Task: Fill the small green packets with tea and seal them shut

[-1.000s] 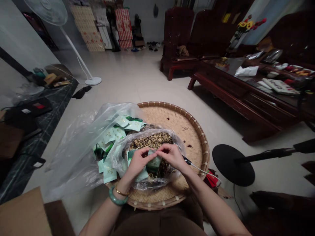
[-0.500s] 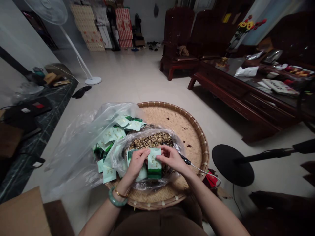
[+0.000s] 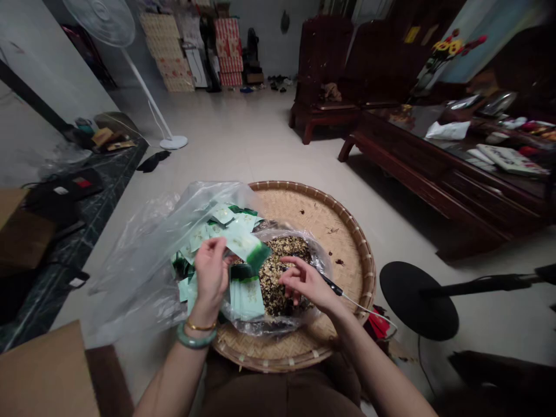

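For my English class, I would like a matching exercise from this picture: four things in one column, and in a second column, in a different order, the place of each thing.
Things
1. jade bangle
2. pale green sachet with a dark green end
3. dried loose plant pieces
4. round woven bamboo tray

Places
A. inside a clear plastic bag
B. held in the left hand
C. around the left wrist
D. beneath the bags

Pairs: 1-C, 2-B, 3-A, 4-D

Home living room (image 3: 243,139) (carved wooden armchairs (image 3: 324,63))
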Demonstrator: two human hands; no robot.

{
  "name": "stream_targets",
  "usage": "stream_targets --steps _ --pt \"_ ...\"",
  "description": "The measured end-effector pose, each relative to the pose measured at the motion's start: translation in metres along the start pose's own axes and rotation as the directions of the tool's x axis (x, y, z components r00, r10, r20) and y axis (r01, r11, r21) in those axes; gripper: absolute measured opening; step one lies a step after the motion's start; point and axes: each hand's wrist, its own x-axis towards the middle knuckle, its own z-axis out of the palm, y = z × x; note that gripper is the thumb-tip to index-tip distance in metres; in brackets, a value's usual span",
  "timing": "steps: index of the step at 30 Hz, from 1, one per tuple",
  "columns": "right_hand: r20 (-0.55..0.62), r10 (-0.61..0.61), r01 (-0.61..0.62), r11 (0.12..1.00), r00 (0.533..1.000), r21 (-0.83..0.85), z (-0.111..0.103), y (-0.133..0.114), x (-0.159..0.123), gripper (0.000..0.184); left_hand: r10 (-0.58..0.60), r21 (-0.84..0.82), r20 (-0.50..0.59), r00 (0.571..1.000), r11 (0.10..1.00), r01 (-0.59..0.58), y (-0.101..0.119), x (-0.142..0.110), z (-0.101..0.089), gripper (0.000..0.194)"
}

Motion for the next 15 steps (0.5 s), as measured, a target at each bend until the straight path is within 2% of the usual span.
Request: stream_targets --steps 4,6,8,10,11,12,13,14,15 --pt "-0.085 -0.059 0.066 0.994 0.995 0.082 -0.003 0.000 0.002 0.061 0.059 -0.190 -0.192 0.980 0.977 -0.096 0.022 0.022 -0.013 0.025" --pt "-0.081 -0.063 0.069 0.995 0.995 0.072 -0.003 0.002 0.003 0.057 0.150 -0.175 -0.252 0.956 0.965 -0.197 0.022 0.019 -0.016 0.032" --pt "-0.061 -0.065 0.066 0.998 0.996 0.004 -0.002 0.007 0.005 0.047 0.297 -0.103 -0.234 0.926 0.939 -0.328 0.019 0.008 -0.015 0.036" --pt "-0.054 -0.112 0.103 0.982 0.992 -0.156 0.004 0.012 0.007 0.032 0.416 0.006 -0.087 0.905 0.909 -0.417 0.015 -0.004 -0.012 0.027" --pt "-0.050 -0.155 0.136 0.955 0.987 -0.264 0.009 0.015 0.007 0.026 0.399 0.096 0.067 0.915 0.910 -0.404 0.013 -0.010 -0.011 0.018" --pt "-0.035 -0.203 0.174 0.908 0.979 -0.381 0.014 0.018 0.008 0.022 0.310 0.222 0.268 0.912 0.901 -0.371 0.011 -0.014 -0.011 0.011" --pt "-0.005 -0.246 0.211 0.843 0.969 -0.494 0.020 0.021 0.009 0.021 0.195 0.368 0.456 0.868 0.847 -0.384 0.008 -0.017 -0.012 0.011" --pt "0.035 -0.272 0.239 0.767 0.962 -0.596 0.026 0.024 0.009 0.020 0.068 0.502 0.603 0.795 0.742 -0.444 0.006 -0.019 -0.014 0.014" --pt "0.076 -0.278 0.253 0.686 0.957 -0.682 0.032 0.026 0.008 0.021 -0.042 0.596 0.695 0.718 0.591 -0.543 0.002 -0.020 -0.016 0.016"
